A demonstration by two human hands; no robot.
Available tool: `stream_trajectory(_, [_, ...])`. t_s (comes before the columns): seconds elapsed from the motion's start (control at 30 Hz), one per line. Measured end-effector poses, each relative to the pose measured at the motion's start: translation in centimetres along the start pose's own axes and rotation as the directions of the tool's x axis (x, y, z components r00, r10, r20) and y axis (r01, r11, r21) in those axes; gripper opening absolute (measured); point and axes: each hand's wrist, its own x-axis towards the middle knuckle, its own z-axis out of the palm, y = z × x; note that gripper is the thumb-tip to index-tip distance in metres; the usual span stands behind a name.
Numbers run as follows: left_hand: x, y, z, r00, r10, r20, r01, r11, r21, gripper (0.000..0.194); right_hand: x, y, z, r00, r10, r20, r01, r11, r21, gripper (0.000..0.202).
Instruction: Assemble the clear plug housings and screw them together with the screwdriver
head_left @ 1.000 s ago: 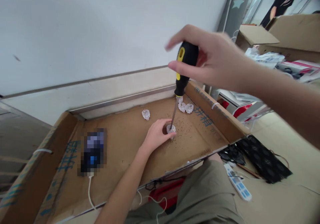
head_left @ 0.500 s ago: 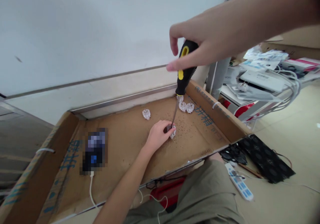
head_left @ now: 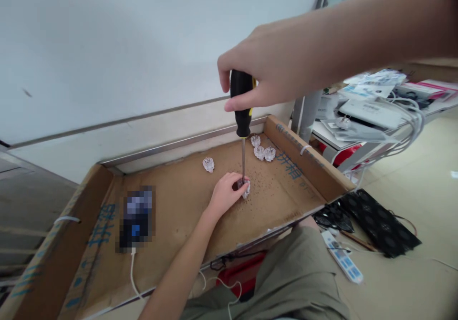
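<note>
A: Since the screwdriver (head_left: 243, 125) stands nearly upright, which hand has what?
B: Right hand (head_left: 266, 74) grips the black handle near its top, thumb and forefinger curled round opposite sides. Other right fingers hidden from me. Left hand (head_left: 225, 193) is down on the cardboard tray (head_left: 179, 253), narrow pinch on a clear plug piece (head_left: 246, 191).
A: Where's the piece relative to the fingers?
B: Between left thumb and fingertips, at the right end of that hand. Left is the nearer one, touching it. Right hand is well above; the tool's long axis drops almost plumb from there to the piece.
A: Tip seated?
B: Can't tell. Contact is small and half behind the left fingers; tip looks to reach the piece, no more than that.
A: Around it?
B: Three more plug pieces (head_left: 269, 154) bunched beyond it, toward the tray's right wall. A single plug piece (head_left: 208, 164) apart, nearer the back. Dark specks (head_left: 258, 184) scattered round the pinched one.
</note>
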Motion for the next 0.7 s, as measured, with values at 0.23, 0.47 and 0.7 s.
stream_trajectory(0.23, [-0.1, 0.1, 0.1, 0.994, -0.090, -0.057, 0.089, 0.996, -0.021, 0.045, -2.0, -0.9, -1.8, 0.970, 0.018, 0.244, -0.070, 0.976, 0.209, 0.048])
stream_trajectory(0.47, [-0.4, 0.2, 0.0, 0.995, -0.046, -0.083, 0.054, 0.995, 0.084, 0.040, -3.6, -3.4, -3.2, 0.987, 0.137, 0.080, -0.120, 0.975, -0.185, 0.063])
stream_trajectory(0.7, [-0.6, 0.6, 0.4, 0.992, -0.055, -0.116, 0.078, 0.978, 0.196, 0.016, -2.4, -3.7, -3.8, 0.976, 0.039, 0.213, -0.034, 0.999, -0.026, 0.043])
